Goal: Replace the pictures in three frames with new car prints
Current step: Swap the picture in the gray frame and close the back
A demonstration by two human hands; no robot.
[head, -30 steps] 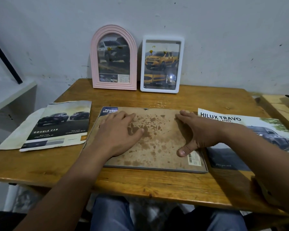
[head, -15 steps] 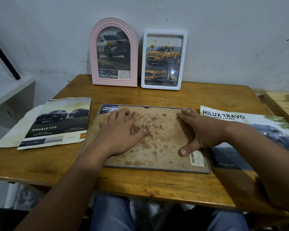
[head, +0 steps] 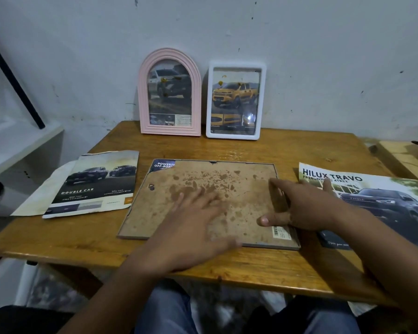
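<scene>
The frame lies face down mid-counter, its brown backing blotched with dark stains, a blue print corner peeking out, both hands flat on it, each grip spread, pinching nothing.

frame back, 2 hands, left hand perhaps blurred
</scene>
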